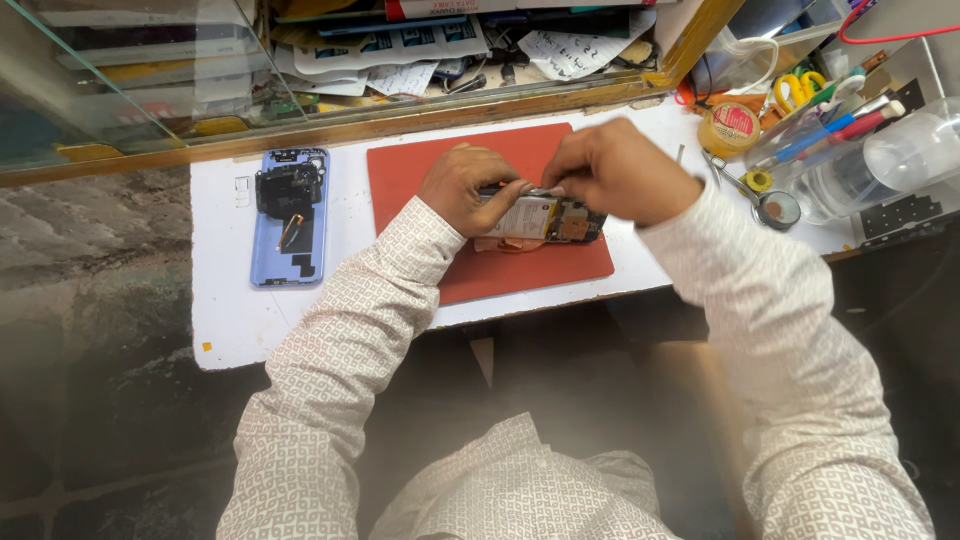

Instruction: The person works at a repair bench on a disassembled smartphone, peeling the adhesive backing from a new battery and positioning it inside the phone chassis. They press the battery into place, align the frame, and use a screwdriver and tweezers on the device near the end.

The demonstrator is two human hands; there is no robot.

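On the red mat (430, 175) at mid-bench, opened phone (545, 218) lying flat with its insides up, steadied by left hand (462, 190) pinching its left end so it cannot slide. Right hand (615, 170) arched over from the far side, fingertips pressed together on a slim metal tool at the phone's top edge, apparently for fine work. Off to the left, blue back cover (290, 218) with loose black parts set aside; far right, tool holder (830, 120) within reach.

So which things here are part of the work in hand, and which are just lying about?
In hand: opened phone, left hand, right hand, red mat.
Lying about: blue back cover, tweezers, yellow scissors, tape roll.
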